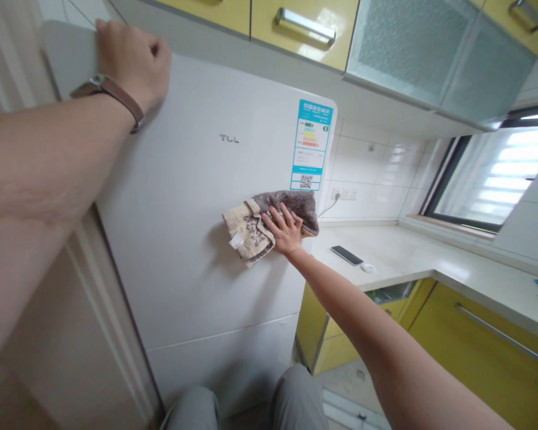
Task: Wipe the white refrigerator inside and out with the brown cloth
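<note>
My right hand (287,230) presses a folded towel (250,233) against the front of a white refrigerator (183,239). Its fingers are spread over the cloth, which is brown-grey on one part and beige with a dark pattern on another. A small white tag sticks out at the towel's left end. Just above the cloth is a blue and white energy label (310,143) on the door. My left hand (132,63), with a brown-strapped watch on the wrist, rests in a fist at the refrigerator's upper left; no object shows in it.
Yellow wall cabinets (302,30) hang above the refrigerator. To the right, a white countertop (412,251) carries a dark phone (347,255) and a small white object (368,268). A plugged-in wall socket (337,194) is behind the counter. A window (497,179) stands farther right.
</note>
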A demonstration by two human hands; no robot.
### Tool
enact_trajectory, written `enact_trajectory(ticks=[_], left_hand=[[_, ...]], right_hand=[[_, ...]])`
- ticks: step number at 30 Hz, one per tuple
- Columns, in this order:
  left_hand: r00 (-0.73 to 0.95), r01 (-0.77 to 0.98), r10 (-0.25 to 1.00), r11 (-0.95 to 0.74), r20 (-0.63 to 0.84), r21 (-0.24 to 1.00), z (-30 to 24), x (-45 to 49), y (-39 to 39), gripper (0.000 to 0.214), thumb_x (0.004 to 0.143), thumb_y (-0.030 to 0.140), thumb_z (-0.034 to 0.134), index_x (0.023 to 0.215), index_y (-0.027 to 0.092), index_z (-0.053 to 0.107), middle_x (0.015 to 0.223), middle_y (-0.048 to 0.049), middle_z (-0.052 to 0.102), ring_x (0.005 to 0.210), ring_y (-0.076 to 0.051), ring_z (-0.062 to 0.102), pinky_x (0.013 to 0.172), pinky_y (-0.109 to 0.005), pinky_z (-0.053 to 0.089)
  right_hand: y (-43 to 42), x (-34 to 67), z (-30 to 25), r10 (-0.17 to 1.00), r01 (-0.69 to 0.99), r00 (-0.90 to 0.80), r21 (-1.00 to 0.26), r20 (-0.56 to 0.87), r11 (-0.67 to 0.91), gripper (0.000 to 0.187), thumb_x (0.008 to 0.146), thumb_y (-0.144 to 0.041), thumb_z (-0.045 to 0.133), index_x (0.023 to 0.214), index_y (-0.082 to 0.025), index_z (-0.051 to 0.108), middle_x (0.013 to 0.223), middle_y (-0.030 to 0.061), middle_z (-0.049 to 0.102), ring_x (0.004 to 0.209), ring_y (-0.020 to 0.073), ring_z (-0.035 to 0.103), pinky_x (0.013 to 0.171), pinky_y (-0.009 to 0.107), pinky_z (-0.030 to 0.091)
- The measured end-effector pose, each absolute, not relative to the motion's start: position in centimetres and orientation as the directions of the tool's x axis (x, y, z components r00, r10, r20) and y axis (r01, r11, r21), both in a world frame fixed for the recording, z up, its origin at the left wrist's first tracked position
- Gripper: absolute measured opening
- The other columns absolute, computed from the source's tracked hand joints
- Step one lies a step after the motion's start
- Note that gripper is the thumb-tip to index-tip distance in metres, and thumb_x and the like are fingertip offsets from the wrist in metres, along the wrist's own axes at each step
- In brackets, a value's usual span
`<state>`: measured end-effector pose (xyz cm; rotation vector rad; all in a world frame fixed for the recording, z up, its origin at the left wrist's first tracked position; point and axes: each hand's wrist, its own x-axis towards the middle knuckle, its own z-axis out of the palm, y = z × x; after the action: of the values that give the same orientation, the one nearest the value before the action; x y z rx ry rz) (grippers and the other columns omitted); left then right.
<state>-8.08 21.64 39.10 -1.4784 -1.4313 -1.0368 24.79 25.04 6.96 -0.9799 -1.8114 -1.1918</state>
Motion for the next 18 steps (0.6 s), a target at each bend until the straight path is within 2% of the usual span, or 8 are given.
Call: enact_trajectory(ticks=[5, 7, 10, 14, 16, 18], left_hand=[[0.049, 0.999, 0.318, -0.034, 0.947, -0.041, 39.0, -8.1, 21.6, 0.072, 0.102, 0.042, 0.011, 0.136, 0.006, 0.063, 0.131, -0.0118, 0.068, 0.123, -0.029, 0.06, 0.102, -0.052, 0.042], [0.05, 0.999, 0.324, -0.014, 0.945, -0.048, 39.0, -8.1, 21.6, 0.072, 0.102, 0.041, 0.009, 0.137, 0.007, 0.062, 0.131, -0.0101, 0.068, 0.121, -0.026, 0.06, 0.101, -0.051, 0.042], [0.043, 0.996, 0.35, 0.052, 0.936, -0.065, 38.9, -8.1, 21.6, 0.07, 0.102, 0.041, 0.008, 0.139, 0.009, 0.058, 0.134, -0.0047, 0.067, 0.115, -0.019, 0.058, 0.098, -0.046, 0.042], [0.064, 0.983, 0.334, 0.142, 0.94, -0.117, 39.1, -8.5, 21.9, 0.073, 0.102, 0.04, 0.003, 0.139, 0.008, 0.057, 0.13, -0.0051, 0.069, 0.105, -0.018, 0.058, 0.087, -0.044, 0.039], [0.097, 0.971, 0.301, 0.181, 0.949, -0.157, 39.2, -8.9, 22.3, 0.074, 0.102, 0.038, 0.001, 0.138, 0.007, 0.057, 0.125, -0.0054, 0.07, 0.098, -0.018, 0.056, 0.081, -0.043, 0.037], [0.128, 0.961, 0.257, 0.208, 0.958, -0.184, 39.3, -9.2, 22.7, 0.072, 0.102, 0.04, 0.002, 0.128, 0.01, 0.062, 0.11, -0.0035, 0.071, 0.088, -0.018, 0.051, 0.074, -0.041, 0.035]], right_hand=[[25.2, 25.2, 5.6, 0.132, 0.868, -0.455, 0.406, 0.88, 0.287, 0.048, 0.097, -0.04, 0.056, 0.145, -0.037, 0.058, 0.152, 0.0043, 0.056, 0.15, 0.03, 0.038, 0.113, 0.046, 0.023], [25.2, 25.3, 5.1, 0.132, 0.863, -0.461, 0.409, 0.877, 0.297, 0.047, 0.098, -0.037, 0.054, 0.145, -0.038, 0.058, 0.151, 0.0035, 0.057, 0.149, 0.0293, 0.039, 0.113, 0.046, 0.023], [25.1, 25.5, 4.3, 0.189, 0.866, -0.459, 0.39, 0.868, 0.315, 0.047, 0.097, -0.036, 0.054, 0.144, -0.039, 0.059, 0.152, 0.0033, 0.056, 0.148, 0.0293, 0.041, 0.113, 0.046, 0.025], [24.7, 25.7, 3.2, 0.285, 0.872, -0.452, 0.351, 0.845, 0.342, 0.048, 0.096, -0.037, 0.056, 0.143, -0.04, 0.06, 0.151, 0.0041, 0.057, 0.148, 0.0299, 0.042, 0.113, 0.047, 0.027], [24.7, 25.8, 2.5, 0.297, 0.872, -0.453, 0.347, 0.841, 0.346, 0.048, 0.095, -0.036, 0.055, 0.142, -0.04, 0.061, 0.15, 0.0036, 0.058, 0.147, 0.0296, 0.044, 0.113, 0.047, 0.027], [24.7, 25.9, 1.8, 0.297, 0.87, -0.455, 0.349, 0.84, 0.348, 0.047, 0.095, -0.034, 0.055, 0.141, -0.04, 0.062, 0.149, 0.003, 0.059, 0.146, 0.0291, 0.044, 0.112, 0.046, 0.028]])
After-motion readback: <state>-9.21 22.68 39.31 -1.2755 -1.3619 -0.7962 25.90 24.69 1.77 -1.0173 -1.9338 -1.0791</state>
